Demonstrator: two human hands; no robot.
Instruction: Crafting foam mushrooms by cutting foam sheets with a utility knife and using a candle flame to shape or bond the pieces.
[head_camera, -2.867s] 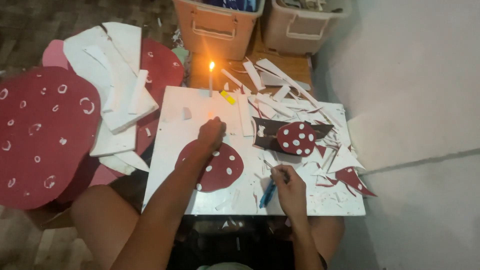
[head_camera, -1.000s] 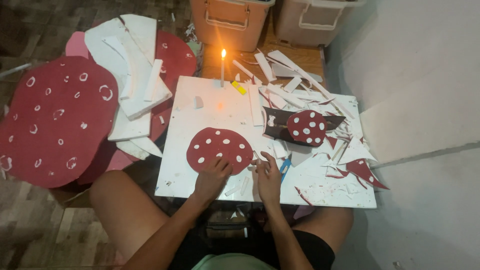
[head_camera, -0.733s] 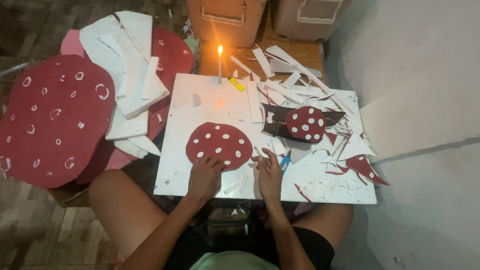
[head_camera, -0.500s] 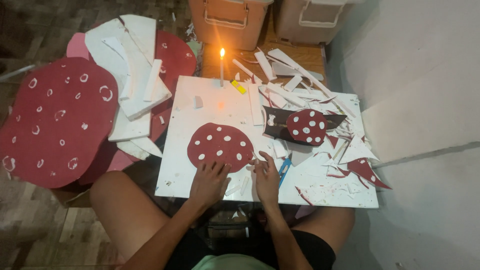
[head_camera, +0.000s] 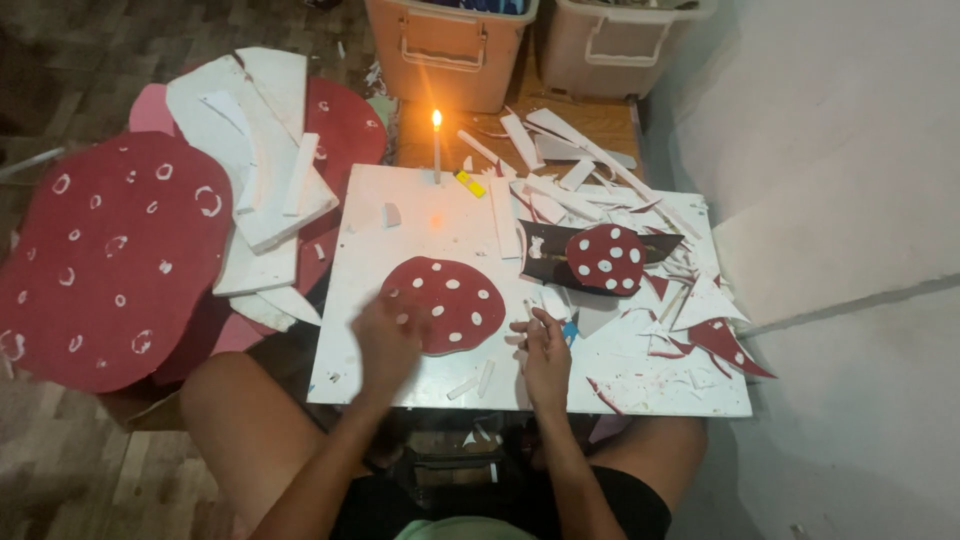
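While seated at the white board (head_camera: 400, 370): left hand (head_camera: 388, 340) blurred at the near-left edge of the red spotted cap (head_camera: 443, 302), finger state unclear; right hand (head_camera: 545, 345) just right of the cap, fingers pinched, perhaps on a blue cutter (head_camera: 570, 329). Candle (head_camera: 436, 148) burning beyond the cap; scraps (head_camera: 580, 180) could catch.

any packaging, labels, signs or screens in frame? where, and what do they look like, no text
No signs or screens in view.
Orange plastic storage bin with a handle cut-out: top centre, behind the lit candle.
Beige plastic storage bin with a handle cut-out: top right, beside the orange one; boxy.
Small yellow rectangular piece: on the white board near the candle; too small to tell if it is a label.
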